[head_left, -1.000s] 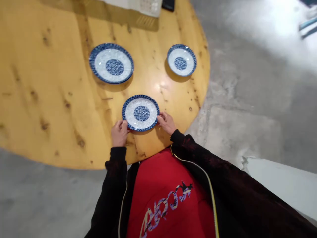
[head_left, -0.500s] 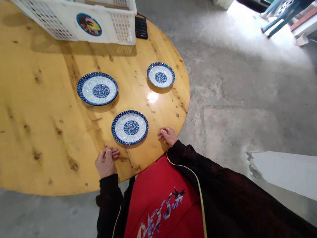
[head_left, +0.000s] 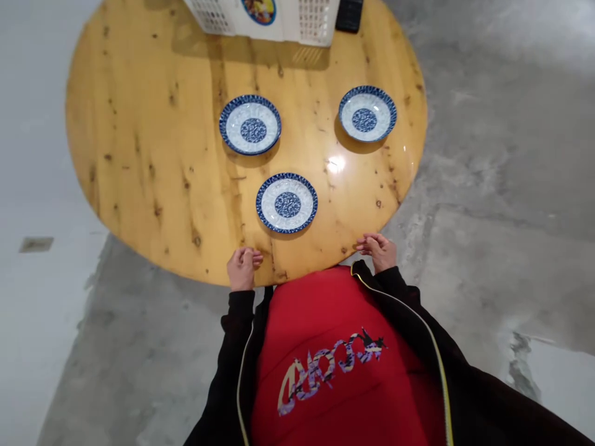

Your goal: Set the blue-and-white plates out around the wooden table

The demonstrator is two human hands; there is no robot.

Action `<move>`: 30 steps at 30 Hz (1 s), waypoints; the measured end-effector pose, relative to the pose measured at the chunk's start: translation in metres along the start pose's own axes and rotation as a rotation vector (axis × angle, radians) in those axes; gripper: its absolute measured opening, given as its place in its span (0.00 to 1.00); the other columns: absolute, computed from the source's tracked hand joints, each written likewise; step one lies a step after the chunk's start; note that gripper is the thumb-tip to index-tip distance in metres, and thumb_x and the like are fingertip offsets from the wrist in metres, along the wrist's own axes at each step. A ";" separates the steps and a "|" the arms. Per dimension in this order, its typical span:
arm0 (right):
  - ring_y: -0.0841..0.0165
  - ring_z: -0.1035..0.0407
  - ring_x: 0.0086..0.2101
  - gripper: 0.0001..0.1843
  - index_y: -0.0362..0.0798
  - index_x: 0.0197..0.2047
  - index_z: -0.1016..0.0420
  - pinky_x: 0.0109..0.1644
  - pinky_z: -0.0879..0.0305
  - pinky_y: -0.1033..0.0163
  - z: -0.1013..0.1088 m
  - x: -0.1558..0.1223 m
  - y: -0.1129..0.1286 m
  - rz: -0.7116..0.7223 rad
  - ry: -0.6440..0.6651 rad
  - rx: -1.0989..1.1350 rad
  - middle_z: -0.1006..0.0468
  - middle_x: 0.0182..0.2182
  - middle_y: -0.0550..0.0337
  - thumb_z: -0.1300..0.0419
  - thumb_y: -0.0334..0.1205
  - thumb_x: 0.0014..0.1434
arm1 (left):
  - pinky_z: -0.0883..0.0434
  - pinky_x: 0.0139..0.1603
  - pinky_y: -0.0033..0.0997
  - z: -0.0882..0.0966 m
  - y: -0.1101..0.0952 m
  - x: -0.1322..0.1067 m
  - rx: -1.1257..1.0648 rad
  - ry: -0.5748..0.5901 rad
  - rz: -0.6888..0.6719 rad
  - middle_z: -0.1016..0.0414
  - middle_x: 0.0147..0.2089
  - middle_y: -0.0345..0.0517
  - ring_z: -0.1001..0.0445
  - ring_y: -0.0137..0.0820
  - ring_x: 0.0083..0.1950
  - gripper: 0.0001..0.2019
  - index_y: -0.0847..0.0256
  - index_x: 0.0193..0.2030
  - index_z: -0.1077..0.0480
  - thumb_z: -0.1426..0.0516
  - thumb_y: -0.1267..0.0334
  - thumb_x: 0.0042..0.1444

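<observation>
Three blue-and-white plates sit flat on the round wooden table [head_left: 139, 155], well apart from one another. The nearest plate [head_left: 287, 203] lies close to the near edge, between the two hands but touched by neither. A second plate [head_left: 250, 124] sits toward the middle; a third plate [head_left: 367, 113] lies near the right edge.

Left hand [head_left: 242, 267] rests at the near edge, fingers loosely curled, holding nothing. Right hand [head_left: 380, 250] is at the near-right edge, fingers bent, also holding nothing.

A white slatted basket [head_left: 264, 18] stands at the far edge, a dark flat device [head_left: 349, 13] just beside it.

Judgement: the laying-out of the three plates looks finished; nothing is in hand, and whether more pieces wait in the basket cannot be told.
</observation>
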State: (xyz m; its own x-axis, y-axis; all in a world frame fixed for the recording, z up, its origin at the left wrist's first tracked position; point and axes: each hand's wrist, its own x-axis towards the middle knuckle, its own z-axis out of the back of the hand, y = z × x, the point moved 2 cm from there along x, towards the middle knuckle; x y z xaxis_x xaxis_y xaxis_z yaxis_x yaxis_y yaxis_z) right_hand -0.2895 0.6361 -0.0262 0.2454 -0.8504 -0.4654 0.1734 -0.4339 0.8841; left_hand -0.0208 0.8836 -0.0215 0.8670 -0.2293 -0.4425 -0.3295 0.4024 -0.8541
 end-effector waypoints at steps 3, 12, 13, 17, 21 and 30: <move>0.70 0.26 0.22 0.14 0.45 0.34 0.28 0.23 0.33 0.69 0.005 -0.001 -0.002 0.006 -0.008 -0.009 0.20 0.27 0.57 0.36 0.46 0.48 | 0.31 0.25 0.21 -0.003 0.009 -0.010 0.001 0.013 0.010 0.24 0.30 0.45 0.23 0.27 0.28 0.14 0.64 0.34 0.32 0.44 0.53 0.51; 0.70 0.26 0.23 0.15 0.44 0.35 0.28 0.24 0.32 0.68 -0.002 0.000 -0.013 -0.025 0.141 -0.060 0.20 0.28 0.56 0.36 0.47 0.50 | 0.28 0.28 0.23 0.012 0.045 -0.057 0.031 -0.067 0.085 0.23 0.31 0.46 0.22 0.29 0.30 0.12 0.64 0.35 0.31 0.44 0.56 0.53; 0.70 0.26 0.23 0.15 0.45 0.35 0.28 0.24 0.32 0.68 -0.003 0.001 -0.015 -0.025 0.163 -0.066 0.20 0.28 0.56 0.36 0.48 0.50 | 0.28 0.28 0.24 0.013 0.049 -0.064 0.034 -0.075 0.090 0.23 0.31 0.46 0.22 0.29 0.30 0.12 0.64 0.35 0.31 0.44 0.55 0.53; 0.70 0.26 0.24 0.15 0.45 0.35 0.28 0.24 0.33 0.68 -0.009 0.003 -0.020 -0.020 0.228 -0.070 0.20 0.28 0.57 0.36 0.49 0.50 | 0.29 0.28 0.24 0.015 0.059 -0.084 0.051 -0.075 0.115 0.22 0.31 0.47 0.22 0.29 0.30 0.14 0.64 0.35 0.31 0.44 0.53 0.53; 0.70 0.26 0.24 0.17 0.45 0.36 0.28 0.24 0.32 0.67 -0.013 -0.003 -0.018 0.010 0.217 -0.063 0.20 0.28 0.57 0.35 0.50 0.50 | 0.29 0.28 0.24 0.012 0.056 -0.086 0.062 -0.024 0.100 0.22 0.31 0.47 0.22 0.30 0.30 0.14 0.63 0.34 0.32 0.45 0.53 0.53; 0.71 0.27 0.23 0.17 0.46 0.35 0.30 0.24 0.33 0.68 -0.046 -0.058 -0.032 0.037 0.108 -0.048 0.21 0.28 0.58 0.36 0.50 0.50 | 0.28 0.32 0.27 0.050 0.043 -0.055 0.133 0.161 -0.095 0.22 0.32 0.45 0.22 0.31 0.32 0.12 0.61 0.37 0.31 0.46 0.53 0.56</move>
State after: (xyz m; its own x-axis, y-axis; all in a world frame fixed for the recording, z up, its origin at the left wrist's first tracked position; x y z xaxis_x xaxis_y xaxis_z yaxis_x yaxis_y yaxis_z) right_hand -0.2654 0.7128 -0.0292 0.3537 -0.8272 -0.4367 0.2069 -0.3861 0.8990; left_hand -0.0642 0.9580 -0.0204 0.8172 -0.4064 -0.4087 -0.1875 0.4830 -0.8553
